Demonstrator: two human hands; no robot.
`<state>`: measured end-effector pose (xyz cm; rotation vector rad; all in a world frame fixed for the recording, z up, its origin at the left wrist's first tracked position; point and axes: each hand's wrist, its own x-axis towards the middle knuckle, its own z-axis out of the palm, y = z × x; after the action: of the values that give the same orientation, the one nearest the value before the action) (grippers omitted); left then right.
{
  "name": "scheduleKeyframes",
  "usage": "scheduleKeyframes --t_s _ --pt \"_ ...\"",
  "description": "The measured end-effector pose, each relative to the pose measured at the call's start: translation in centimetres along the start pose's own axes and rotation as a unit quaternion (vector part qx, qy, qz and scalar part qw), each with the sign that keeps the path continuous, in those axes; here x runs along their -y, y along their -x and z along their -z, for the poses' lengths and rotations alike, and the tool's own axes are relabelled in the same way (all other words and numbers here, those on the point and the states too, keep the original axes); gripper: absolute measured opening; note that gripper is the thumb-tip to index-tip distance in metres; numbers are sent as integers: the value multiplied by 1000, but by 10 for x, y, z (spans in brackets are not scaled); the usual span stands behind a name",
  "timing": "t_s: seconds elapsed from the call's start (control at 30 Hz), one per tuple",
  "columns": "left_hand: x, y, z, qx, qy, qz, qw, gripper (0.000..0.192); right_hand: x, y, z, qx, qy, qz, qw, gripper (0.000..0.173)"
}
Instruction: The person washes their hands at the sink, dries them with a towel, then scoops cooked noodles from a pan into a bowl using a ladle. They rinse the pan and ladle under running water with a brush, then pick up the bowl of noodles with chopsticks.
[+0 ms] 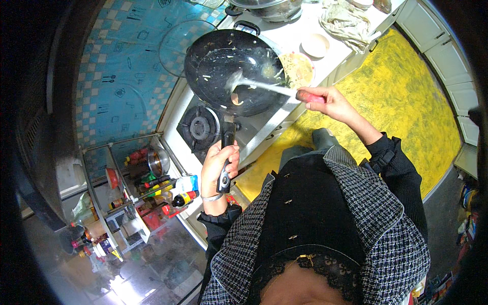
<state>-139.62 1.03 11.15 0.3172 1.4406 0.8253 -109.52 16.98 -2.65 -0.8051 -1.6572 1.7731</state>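
Observation:
My left hand [220, 164] grips the black handle [227, 139] of a large dark wok [217, 91], which is tilted over the gas stove. In my right hand [331, 102] is the red and dark grip of a metal spatula [270, 87]; its blade, slightly blurred, is inside the wok. Scraps of food cling to the wok's inner wall, among them a pale brown piece [237, 99] near the handle side. Right beside the wok's right rim stands a plate [313, 72] holding cooked food, partly hidden by the wok.
An uncovered burner [200, 127] lies left of the wok handle. A white bowl [315, 45], a crumpled cloth [345, 24] and a steel pot [272, 9] occupy the counter beyond. A clear round lid [173, 49] leans against the tiled wall. Bottles crowd a rack [110, 152] at left.

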Motion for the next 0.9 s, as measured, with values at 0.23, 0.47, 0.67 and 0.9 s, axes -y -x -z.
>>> scheduleKeyframes --t_s 0.23,0.47,0.67,0.9 --pt "-2 1 -1 6 11 2 1000 8 -4 24 40 -32 265 56 962 47" --pt "-6 1 -2 -9 -8 6 1000 8 24 23 66 -94 339 11 936 43" --pt "-9 1 -1 -7 -26 6 1000 7 8 1 29 -71 218 73 971 41" --pt "-8 3 1 -8 -38 -2 999 8 28 30 68 -100 389 62 914 39"
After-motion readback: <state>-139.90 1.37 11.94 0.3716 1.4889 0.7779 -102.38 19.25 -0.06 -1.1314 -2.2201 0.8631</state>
